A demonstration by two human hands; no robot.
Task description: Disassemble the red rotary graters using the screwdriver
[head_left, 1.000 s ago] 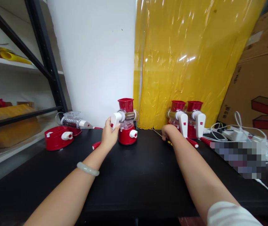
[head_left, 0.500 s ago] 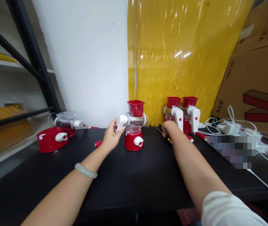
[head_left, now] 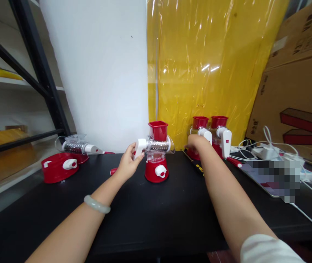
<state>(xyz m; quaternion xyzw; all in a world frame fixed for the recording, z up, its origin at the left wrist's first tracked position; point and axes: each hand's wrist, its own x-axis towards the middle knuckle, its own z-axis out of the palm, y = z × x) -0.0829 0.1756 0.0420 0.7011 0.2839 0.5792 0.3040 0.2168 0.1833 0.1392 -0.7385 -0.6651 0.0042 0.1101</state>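
Note:
A red and white rotary grater [head_left: 157,171] with a perforated metal drum stands upright near the middle of the black table. My left hand [head_left: 130,160] is closed around its white crank arm [head_left: 139,146]; a red crank knob [head_left: 113,171] shows just left of the wrist. On the right, my right hand [head_left: 196,142] is at the front of a second rotary grater [head_left: 200,122], its fingers mostly hidden. A third grater [head_left: 219,122] is close beside that one. Below the right hand lies a thin-shafted screwdriver [head_left: 199,167] with a black and yellow handle.
At the left, another grater [head_left: 60,168] has a wide red base, its clear-topped drum behind. A tablet [head_left: 260,179], white cables [head_left: 249,155] and plugs occupy the right. A yellow plastic sheet [head_left: 213,73], a large carton [head_left: 295,91] and a black-framed shelf [head_left: 53,106] surround the table.
My right hand has risen slightly away from the screwdriver toward the grater behind it, leaving more of the screwdriver handle visible. My left hand stays on the crank arm. The view has tilted slightly.

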